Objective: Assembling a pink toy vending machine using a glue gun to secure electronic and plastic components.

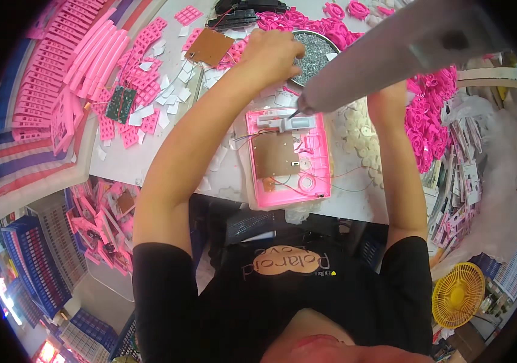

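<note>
My left hand [274,54] is at the left rim of a round bowl [335,44] of small metal pieces that look like screws [314,51]. Its fingers are curled in, and what they hold, if anything, is hidden. My right hand [388,100] is behind a grey electric screwdriver [379,57], which hides its fingers. The screwdriver slants from upper right, its bit over a white-grey part [292,123] in an open pink plastic case [322,154]. A brown circuit board [273,154], thin wires and a pink ring [307,183] are inside the case.
Pink moulded parts [137,91] and white paper pieces [174,97] lie left, with a green circuit board [120,104]. Another brown board [210,46] sits beside my left hand. Cream parts [358,130] and a bright pink heap [428,121] are right. A yellow basket [458,294] stands lower right.
</note>
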A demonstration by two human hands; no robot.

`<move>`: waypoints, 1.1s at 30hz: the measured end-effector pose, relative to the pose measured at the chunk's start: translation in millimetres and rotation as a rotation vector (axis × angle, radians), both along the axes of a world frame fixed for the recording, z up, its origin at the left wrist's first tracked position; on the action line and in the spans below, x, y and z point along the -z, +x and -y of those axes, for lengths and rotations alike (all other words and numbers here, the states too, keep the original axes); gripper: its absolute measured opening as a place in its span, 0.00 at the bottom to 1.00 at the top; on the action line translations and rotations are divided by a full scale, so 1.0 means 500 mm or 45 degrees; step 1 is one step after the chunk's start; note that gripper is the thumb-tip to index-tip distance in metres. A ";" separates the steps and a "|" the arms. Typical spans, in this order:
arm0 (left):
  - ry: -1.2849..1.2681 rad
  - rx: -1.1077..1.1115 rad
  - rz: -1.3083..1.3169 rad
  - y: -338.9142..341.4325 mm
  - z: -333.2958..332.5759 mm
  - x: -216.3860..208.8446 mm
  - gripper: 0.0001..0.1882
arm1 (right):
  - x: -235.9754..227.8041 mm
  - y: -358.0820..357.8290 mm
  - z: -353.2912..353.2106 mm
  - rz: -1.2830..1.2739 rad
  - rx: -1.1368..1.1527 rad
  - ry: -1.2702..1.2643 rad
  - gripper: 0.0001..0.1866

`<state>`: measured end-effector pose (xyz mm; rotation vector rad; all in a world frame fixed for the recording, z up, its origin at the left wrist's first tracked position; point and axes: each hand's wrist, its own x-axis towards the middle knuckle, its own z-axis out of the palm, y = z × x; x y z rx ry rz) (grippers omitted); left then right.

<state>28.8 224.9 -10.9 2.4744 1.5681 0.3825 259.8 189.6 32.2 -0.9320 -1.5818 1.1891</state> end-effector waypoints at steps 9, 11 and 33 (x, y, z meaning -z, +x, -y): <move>0.417 0.087 -0.185 0.056 -0.036 0.066 0.08 | -0.130 -0.062 -0.064 -0.553 -0.706 -0.124 0.38; 0.415 0.210 0.408 0.041 -0.050 0.091 0.08 | -0.127 -0.076 -0.047 -0.389 -0.643 -0.157 0.42; 0.026 0.083 0.868 0.020 0.318 -0.050 0.07 | -0.093 -0.078 0.168 -0.569 -0.405 0.139 0.23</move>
